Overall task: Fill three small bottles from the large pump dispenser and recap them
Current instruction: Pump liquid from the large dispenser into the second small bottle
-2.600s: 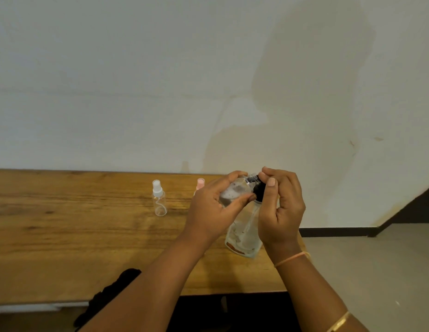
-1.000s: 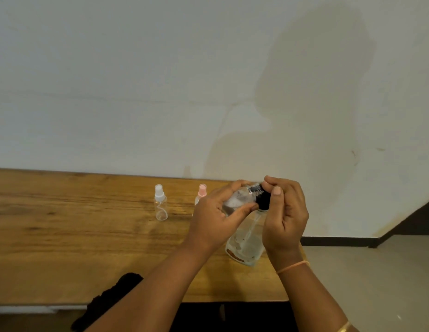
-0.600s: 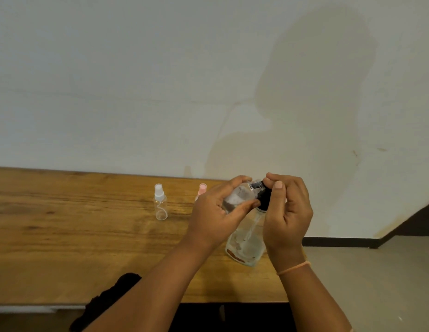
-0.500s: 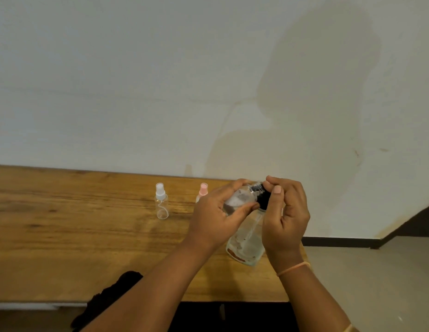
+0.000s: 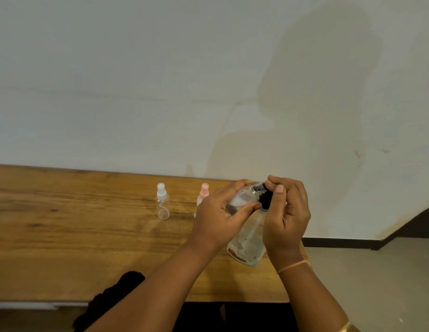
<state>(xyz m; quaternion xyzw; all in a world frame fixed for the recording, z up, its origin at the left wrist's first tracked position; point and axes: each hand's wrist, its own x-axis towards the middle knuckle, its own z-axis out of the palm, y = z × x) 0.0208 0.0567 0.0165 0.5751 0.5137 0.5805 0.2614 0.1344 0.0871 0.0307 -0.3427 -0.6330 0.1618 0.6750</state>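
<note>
Left hand (image 5: 218, 216) is gripping small bottle (image 5: 242, 200), tilted at pump (image 5: 265, 198) | right hand (image 5: 286, 219) is curling round pump | dispenser (image 5: 247, 245) is tilting by desk (image 5: 65, 236) right edge | white-capped bottle (image 5: 162, 204), pink-capped bottle (image 5: 203, 194) are standing near rear edge

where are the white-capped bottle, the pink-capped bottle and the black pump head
white-capped bottle (image 5: 162, 208), head view, clear body
pink-capped bottle (image 5: 204, 190), head view, pink cap
black pump head (image 5: 266, 200), head view, dark collar

Wooden table (image 5: 65, 248) carries white-capped bottle (image 5: 162, 204) and pink-capped bottle (image 5: 203, 194).
</note>
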